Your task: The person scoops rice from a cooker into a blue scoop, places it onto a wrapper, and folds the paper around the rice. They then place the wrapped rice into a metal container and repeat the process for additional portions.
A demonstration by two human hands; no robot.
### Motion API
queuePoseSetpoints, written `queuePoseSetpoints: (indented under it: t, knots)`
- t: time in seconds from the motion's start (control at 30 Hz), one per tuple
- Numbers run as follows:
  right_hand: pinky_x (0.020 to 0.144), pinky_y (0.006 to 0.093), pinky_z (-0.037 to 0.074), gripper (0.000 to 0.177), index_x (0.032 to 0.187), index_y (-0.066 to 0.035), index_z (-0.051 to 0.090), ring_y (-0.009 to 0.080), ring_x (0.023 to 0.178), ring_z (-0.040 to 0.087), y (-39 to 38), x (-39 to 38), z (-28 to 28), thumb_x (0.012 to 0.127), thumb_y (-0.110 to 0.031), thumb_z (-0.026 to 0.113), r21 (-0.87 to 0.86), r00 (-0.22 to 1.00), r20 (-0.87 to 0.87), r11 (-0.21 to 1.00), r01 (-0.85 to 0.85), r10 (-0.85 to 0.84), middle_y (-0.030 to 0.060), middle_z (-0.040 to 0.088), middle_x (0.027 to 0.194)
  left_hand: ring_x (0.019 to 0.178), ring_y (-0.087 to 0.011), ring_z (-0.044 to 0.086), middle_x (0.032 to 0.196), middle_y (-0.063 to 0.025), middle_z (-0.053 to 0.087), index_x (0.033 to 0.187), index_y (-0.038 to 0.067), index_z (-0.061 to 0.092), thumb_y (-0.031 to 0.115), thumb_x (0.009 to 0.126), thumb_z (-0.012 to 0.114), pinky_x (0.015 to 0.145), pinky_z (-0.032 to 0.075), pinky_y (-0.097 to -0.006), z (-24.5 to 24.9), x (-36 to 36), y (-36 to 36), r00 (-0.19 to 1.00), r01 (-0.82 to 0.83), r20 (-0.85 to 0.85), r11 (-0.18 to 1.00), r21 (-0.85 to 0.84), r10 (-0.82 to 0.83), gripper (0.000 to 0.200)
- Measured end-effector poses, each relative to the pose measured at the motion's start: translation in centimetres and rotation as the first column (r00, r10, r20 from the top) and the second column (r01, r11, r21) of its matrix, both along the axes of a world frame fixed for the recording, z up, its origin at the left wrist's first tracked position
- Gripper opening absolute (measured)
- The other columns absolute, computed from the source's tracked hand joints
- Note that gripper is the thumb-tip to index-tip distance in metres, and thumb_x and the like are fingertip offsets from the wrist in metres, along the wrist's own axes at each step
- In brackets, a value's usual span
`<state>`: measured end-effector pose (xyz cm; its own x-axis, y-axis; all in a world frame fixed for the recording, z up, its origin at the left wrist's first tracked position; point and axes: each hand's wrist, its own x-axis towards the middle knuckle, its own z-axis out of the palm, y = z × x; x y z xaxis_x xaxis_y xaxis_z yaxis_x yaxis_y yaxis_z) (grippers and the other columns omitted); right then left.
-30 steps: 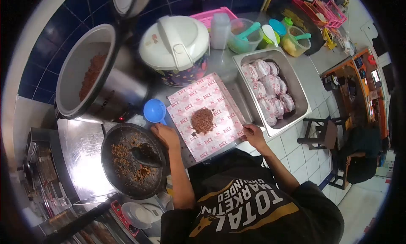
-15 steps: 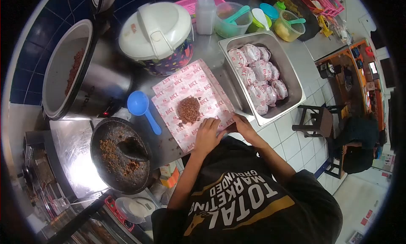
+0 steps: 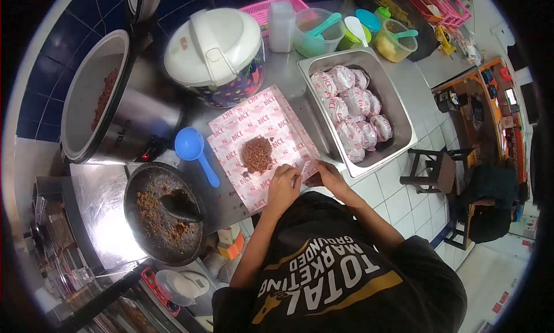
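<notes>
A mound of reddish-brown rice [image 3: 257,154] lies on a stack of printed pink-and-white wrapping paper [image 3: 239,125] on the steel counter. At the paper's near edge, my left hand [image 3: 283,186] is closed, its fingers pinching the wrapping paper. My right hand [image 3: 330,178] grips the near right corner, where the paper is lifted and folded up. To the left of the paper lies a blue scoop [image 3: 189,143]. A steel pan [image 3: 400,138] to the right holds several round parcels [image 3: 356,101] wrapped in similar paper.
On the left stand an open rice cooker [image 3: 147,111] with brown rice and a stone mortar [image 3: 135,229] with its pestle and crumbly brown paste. A lidded white container [image 3: 222,44] is behind the paper. Tubs with spoons [image 3: 318,36] line the back. A stool [image 3: 430,170] stands right.
The near right corner of the wrapping paper has come up between my hands. My left hand's fingers have drawn together on the paper edge, and my right hand has shifted slightly.
</notes>
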<state>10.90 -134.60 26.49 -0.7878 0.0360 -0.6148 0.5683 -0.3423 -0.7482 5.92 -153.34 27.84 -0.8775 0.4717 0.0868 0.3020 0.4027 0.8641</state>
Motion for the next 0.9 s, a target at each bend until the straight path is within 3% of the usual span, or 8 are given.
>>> queuePoseSetpoints:
  t: [0.1,0.17,0.27,0.5,0.67,0.73,0.8,0.9]
  knots:
    - [0.082,0.0373,0.059,0.038,0.126,0.004,0.055,0.0295,0.088,0.072,-0.5,0.5,1.7,0.102,-0.025,0.056,0.452,0.986,-0.044,0.883,-0.122,0.159,0.0187,0.070,0.105,0.089,-0.0363,0.062,0.091,-0.0164,0.062,0.092,0.000,0.064,0.004,0.082,0.069,0.079,0.050,-0.0450,0.2,0.4,0.3,0.998,-0.052,0.025,0.998,0.038,0.052,0.012]
    - [0.089,0.0418,0.056,0.040,0.126,0.003,0.054,0.0372,0.103,0.067,-1.7,0.9,4.0,0.091,-0.012,0.067,0.947,0.908,-0.179,0.316,0.054,0.379,0.0216,0.065,0.118,0.088,-0.0366,0.061,0.091,-0.0168,0.061,0.094,0.000,0.063,0.004,0.082,0.069,0.079,0.050,-0.0453,0.5,0.5,0.4,0.998,-0.069,0.005,0.997,0.039,0.069,0.014]
    - [0.096,0.0445,0.050,0.043,0.122,0.001,0.058,0.0403,0.116,0.058,-2.6,-0.8,6.7,0.081,-0.004,0.072,0.966,0.841,-0.249,0.184,0.181,0.480,0.0211,0.058,0.128,0.089,-0.0368,0.060,0.093,-0.0165,0.060,0.097,0.000,0.062,0.006,0.082,0.070,0.079,0.050,-0.0463,1.1,0.3,0.4,0.995,-0.056,-0.087,0.998,0.017,0.057,0.018]
    - [0.093,0.0412,0.049,0.031,0.110,-0.002,0.063,0.0368,0.113,0.058,-0.6,-2.9,2.5,0.080,0.001,0.070,0.866,0.720,-0.419,0.481,0.135,0.553,0.0184,0.058,0.120,0.098,-0.0322,0.058,0.103,-0.0103,0.059,0.098,0.002,0.064,0.013,0.082,0.070,0.082,0.046,-0.0439,4.3,2.3,-3.9,0.926,-0.248,-0.370,0.863,-0.441,0.077,0.020]
    - [0.080,0.0392,0.049,0.020,0.102,-0.001,0.061,0.0329,0.086,0.061,-2.9,-0.8,4.0,0.084,-0.002,0.069,0.794,0.910,-0.375,0.569,0.216,0.178,0.0152,0.061,0.102,0.098,-0.0307,0.059,0.102,-0.0099,0.060,0.098,0.003,0.067,0.011,0.083,0.062,0.084,0.046,-0.0423,3.0,1.7,-7.4,0.888,-0.260,-0.460,0.836,-0.484,0.010,0.018]
    - [0.077,0.0412,0.050,0.020,0.101,-0.001,0.061,0.0331,0.083,0.062,-3.0,-0.2,3.4,0.085,-0.007,0.071,0.831,0.887,-0.354,0.534,0.153,0.297,0.0145,0.060,0.096,0.099,-0.0300,0.059,0.104,-0.0099,0.061,0.098,0.003,0.068,0.010,0.083,0.060,0.086,0.047,-0.0430,3.5,0.8,-7.8,0.885,-0.249,-0.465,0.864,-0.437,0.020,0.018]
    - [0.079,0.0438,0.051,0.024,0.103,-0.002,0.062,0.0340,0.085,0.063,-4.0,-0.2,3.4,0.083,-0.011,0.073,0.930,0.504,-0.359,0.344,0.128,0.785,0.0150,0.060,0.092,0.106,-0.0277,0.061,0.111,-0.0100,0.064,0.098,0.003,0.067,0.009,0.083,0.060,0.091,0.048,-0.0435,3.6,0.6,-8.2,0.876,-0.178,-0.479,0.880,-0.439,-0.062,0.018]
    - [0.084,0.0472,0.050,0.026,0.107,-0.005,0.066,0.0338,0.095,0.064,-5.2,-0.9,1.5,0.083,-0.015,0.069,0.982,0.420,-0.170,0.191,-0.009,0.891,0.0156,0.064,0.100,0.112,-0.0265,0.061,0.118,-0.0116,0.064,0.098,0.003,0.065,0.009,0.082,0.060,0.096,0.049,-0.0420,2.8,0.6,-8.9,0.885,-0.046,-0.432,0.891,-0.452,-0.174,0.018]
